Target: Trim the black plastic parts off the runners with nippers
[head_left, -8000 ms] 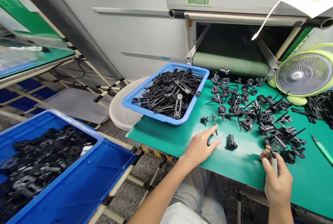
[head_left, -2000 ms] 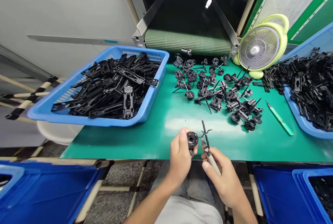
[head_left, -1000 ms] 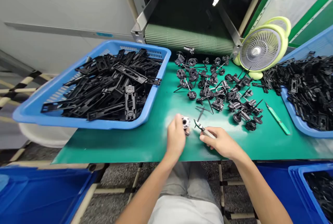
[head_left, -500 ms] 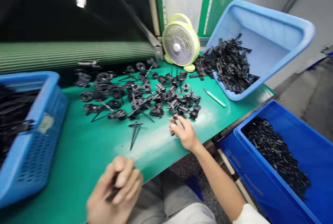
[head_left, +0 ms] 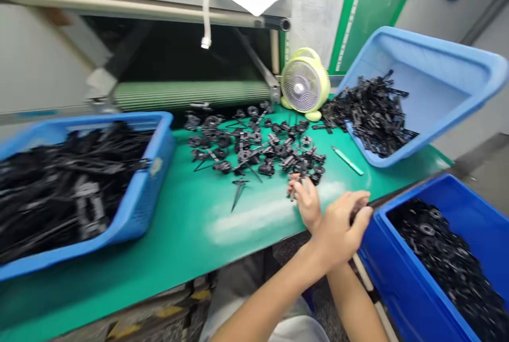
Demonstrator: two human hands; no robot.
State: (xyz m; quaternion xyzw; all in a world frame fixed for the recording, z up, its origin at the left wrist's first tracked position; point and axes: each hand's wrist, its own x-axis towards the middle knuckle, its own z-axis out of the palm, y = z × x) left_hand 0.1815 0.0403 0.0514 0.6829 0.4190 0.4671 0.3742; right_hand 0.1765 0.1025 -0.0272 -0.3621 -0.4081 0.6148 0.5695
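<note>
My left hand (head_left: 342, 228), crossed over the right, is curled shut around a small dark molded part (head_left: 357, 213) just above the edge of the blue crate (head_left: 409, 299) of round black parts. My right hand (head_left: 306, 203) pinches a thin dark piece (head_left: 293, 192) beside the pile of black molded parts (head_left: 258, 154) on the green tabletop (head_left: 167, 236). The paper sheet (head_left: 316, 13) on the wall — nothing I can read from here.

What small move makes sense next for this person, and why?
Probably the left hand should release the small black part into the blue bin: it is held right at the bin's rim, and the bin holds round black parts.
</note>
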